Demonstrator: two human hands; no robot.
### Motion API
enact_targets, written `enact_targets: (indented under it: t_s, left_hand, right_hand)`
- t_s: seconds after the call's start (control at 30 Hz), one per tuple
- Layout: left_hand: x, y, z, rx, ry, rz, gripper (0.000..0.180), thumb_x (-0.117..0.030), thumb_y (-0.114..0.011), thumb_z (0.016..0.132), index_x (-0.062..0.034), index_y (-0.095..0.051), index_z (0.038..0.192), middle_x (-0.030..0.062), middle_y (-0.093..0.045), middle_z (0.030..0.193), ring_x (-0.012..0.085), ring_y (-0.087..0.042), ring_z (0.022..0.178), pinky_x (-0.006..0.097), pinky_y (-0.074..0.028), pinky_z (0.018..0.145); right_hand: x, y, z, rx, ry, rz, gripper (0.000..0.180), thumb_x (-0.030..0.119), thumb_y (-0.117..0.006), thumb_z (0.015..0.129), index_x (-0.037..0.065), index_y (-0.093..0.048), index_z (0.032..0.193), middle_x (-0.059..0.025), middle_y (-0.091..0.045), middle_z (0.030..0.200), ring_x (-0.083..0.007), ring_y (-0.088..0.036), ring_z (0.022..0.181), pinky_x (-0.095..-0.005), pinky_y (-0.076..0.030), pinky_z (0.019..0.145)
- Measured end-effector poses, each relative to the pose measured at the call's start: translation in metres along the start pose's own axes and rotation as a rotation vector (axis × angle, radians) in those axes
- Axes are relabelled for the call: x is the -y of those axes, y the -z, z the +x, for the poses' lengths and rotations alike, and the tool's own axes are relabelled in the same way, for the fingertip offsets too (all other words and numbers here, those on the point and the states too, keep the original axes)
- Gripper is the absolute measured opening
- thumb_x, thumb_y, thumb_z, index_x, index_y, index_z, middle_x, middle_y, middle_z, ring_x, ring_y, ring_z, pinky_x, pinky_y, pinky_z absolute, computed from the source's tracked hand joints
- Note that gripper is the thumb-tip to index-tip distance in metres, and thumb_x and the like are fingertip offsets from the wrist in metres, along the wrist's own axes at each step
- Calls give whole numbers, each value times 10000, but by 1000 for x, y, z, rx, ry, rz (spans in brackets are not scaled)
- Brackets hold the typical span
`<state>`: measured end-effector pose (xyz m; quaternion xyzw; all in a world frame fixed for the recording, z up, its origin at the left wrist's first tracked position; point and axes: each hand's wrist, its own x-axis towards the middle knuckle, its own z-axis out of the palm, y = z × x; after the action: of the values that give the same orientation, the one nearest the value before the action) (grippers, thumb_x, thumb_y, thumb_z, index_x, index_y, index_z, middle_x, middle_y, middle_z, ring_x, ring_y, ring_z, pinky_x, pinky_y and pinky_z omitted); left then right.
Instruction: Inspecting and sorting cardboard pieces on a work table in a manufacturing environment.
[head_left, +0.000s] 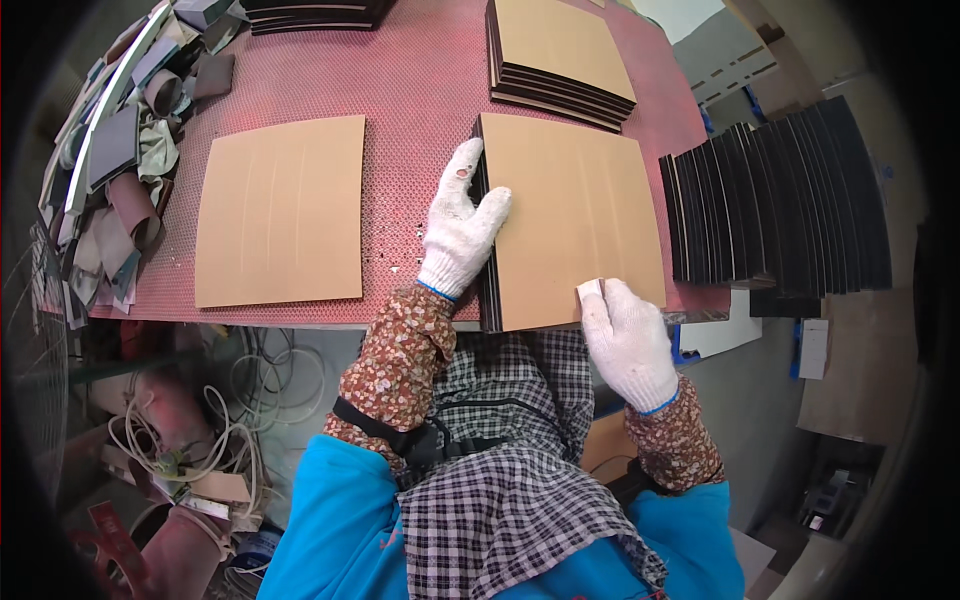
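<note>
A tan, slightly curved panel (570, 200) with a smooth face tops a dark-edged stack in front of me. My left hand (462, 225), in a white knit glove with a hole at a fingertip, lies along the stack's left edge. Its fingers are stretched out, with the thumb apart over the top face. My gloved right hand (632, 335) is closed at the near right edge of the panel, pinching a small pale folded piece (591, 288) against it. Another tan panel (282, 215) lies singly to the left.
A red perforated mat (420, 60) covers the table. More panels (560, 50) are stacked at the back, and dark panels (780, 200) stand in a row at right. Sandpaper-like scraps (115, 145) crowd the left edge. Coiled hoses (200, 440) hang below at left.
</note>
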<state>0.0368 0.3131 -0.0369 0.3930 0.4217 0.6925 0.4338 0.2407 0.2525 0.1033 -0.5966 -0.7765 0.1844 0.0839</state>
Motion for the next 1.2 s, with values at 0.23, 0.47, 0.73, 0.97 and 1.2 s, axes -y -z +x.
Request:
enact_targets:
  t_s: [0.23,0.47,0.73,0.97,1.2]
  left_hand:
    - [5,-1,1,7,-50,65,720,-147,-648,977,76,-314,1575,254,-430,1570,303,-438,1442,403,-354,1206]
    - [3,-1,-1,-8,-80,157,713,-143,-642,970,88,-325,1565,259,-404,1589,329,-383,1490,413,-284,1245]
    - [-1,-3,-1,-15,-34,101,711,-119,-698,923,75,-394,1535,257,-375,1609,342,-333,1526,412,-243,1269]
    - [2,-3,0,-9,-84,140,693,-119,-642,966,95,-344,1553,251,-424,1577,307,-416,1461,402,-332,1218]
    - [4,-1,1,-9,-76,90,709,-115,-639,967,90,-319,1565,248,-426,1578,308,-431,1452,406,-341,1214]
  right_hand:
    - [8,-2,13,24,30,-49,262,265,-540,1050,28,-632,985,-257,-686,829,-463,-680,780,-545,-545,695]
    - [-8,-21,99,-61,200,-202,326,310,-485,1055,24,-631,998,-268,-689,922,-461,-669,886,-563,-533,779]
    - [6,-16,169,-103,140,-145,398,362,-463,1043,10,-647,1023,-258,-701,1046,-479,-648,1036,-547,-516,922]
    - [-6,-13,136,-69,305,-206,370,335,-477,1044,6,-644,1019,-292,-690,989,-473,-659,962,-555,-532,842]
    - [7,2,35,114,94,-98,301,282,-515,1044,13,-617,954,-293,-675,873,-490,-662,822,-558,-535,751]
